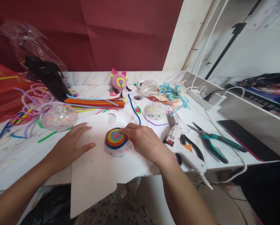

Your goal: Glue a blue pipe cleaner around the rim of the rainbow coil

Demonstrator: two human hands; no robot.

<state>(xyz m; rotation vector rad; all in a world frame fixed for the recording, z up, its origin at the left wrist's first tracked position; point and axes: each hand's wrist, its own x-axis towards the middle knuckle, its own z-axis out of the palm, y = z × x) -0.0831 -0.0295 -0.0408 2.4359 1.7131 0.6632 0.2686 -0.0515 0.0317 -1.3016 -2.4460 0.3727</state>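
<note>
A flat coiled pipe-cleaner disc (116, 137), with rings of blue, orange, yellow and light blue around a pink middle, lies on top of a clear speckled plastic dome (117, 152). Both are on a white sheet of paper (93, 184) that overhangs the table's front edge. My right hand (142, 139) has its fingers closed at the disc's right edge; the fingertips are partly hidden. To the left, my left hand (74, 144) hovers or rests over the paper, thumb and fingers apart, holding nothing. A blue pipe cleaner (134, 109) lies behind the dome.
A hot glue gun (183, 143) and green-handled pliers (212, 137) lie right, near a black phone-like slab (247, 139). Behind are an orange pipe-cleaner bundle (95, 102), a pink round figure (119, 81) and more domes (156, 111). A dome (57, 116) and loose pipe cleaners sit left.
</note>
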